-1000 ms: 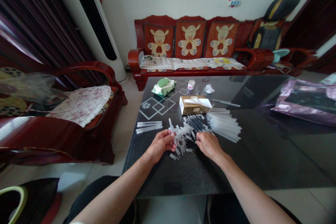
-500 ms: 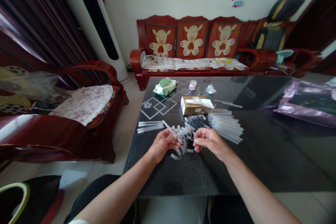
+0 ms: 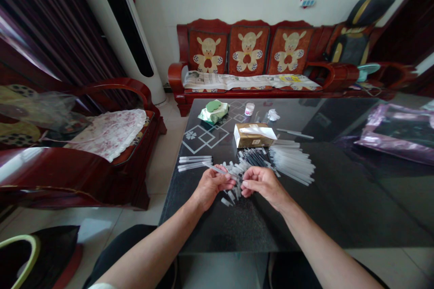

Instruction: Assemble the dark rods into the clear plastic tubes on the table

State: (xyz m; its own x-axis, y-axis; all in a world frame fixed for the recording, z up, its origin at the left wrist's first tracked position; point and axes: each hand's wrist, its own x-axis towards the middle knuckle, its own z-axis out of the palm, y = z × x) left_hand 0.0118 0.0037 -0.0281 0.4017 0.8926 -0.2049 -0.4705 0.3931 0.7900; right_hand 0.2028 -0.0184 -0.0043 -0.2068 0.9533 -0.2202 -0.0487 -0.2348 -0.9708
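Observation:
My left hand (image 3: pixel 214 186) is closed around a slim whitish pen barrel (image 3: pixel 213 167), which points up and to the left. My right hand (image 3: pixel 260 183) is pinched close to the barrel's right end; whatever its fingertips hold is too small to make out. Beneath and between both hands lies a loose heap of whitish pen caps (image 3: pixel 231 196). Behind them is a bunch of thin black pen refills (image 3: pixel 255 157). To the right spreads a stack of translucent white pen barrels (image 3: pixel 292 162). Several whitish pens (image 3: pixel 195 163) lie side by side left of my left hand.
A gold tissue box (image 3: pixel 256 137) stands behind the refills on the dark table (image 3: pixel 339 207). Farther back are a green wipes pack (image 3: pixel 214 112), a small white jar (image 3: pixel 249 109) and a crumpled tissue (image 3: pixel 273 115). Purple plastic packaging (image 3: pixel 389 137) lies at the right.
My right hand has moved left, up to the left hand. The barrel in my left hand has tipped lower, toward horizontal.

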